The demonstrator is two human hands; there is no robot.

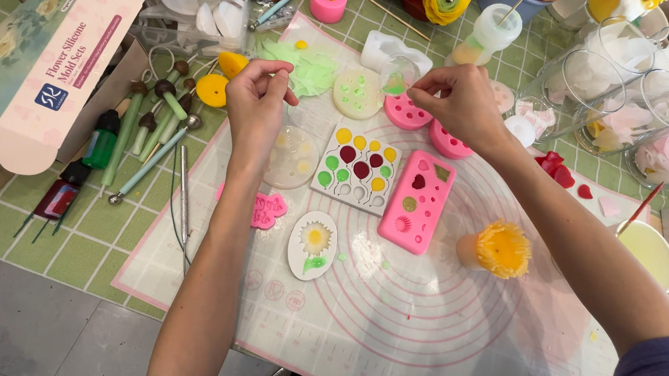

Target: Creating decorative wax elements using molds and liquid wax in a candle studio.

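My left hand (256,98) is raised over the translucent mat (419,317), its fingertips pinched on a tiny pale green bit next to a heap of green petals (311,69). My right hand (460,103) hovers above two round pink moulds (406,112), pinching a small clear film with a green piece (393,82) on it. Below the hands lie a white balloon mould (360,166), a pink rectangular mould (417,201), a clear round mould (291,158) and a white oval flower mould (312,245).
Modelling tools (153,123) and small bottles (102,139) lie at the left beside an open cardboard box (45,54). Glass jars of pale petals (634,106) stand at the right. A yellow flower on a cup (499,249) and a cream cup with a brush (648,250) sit nearby.
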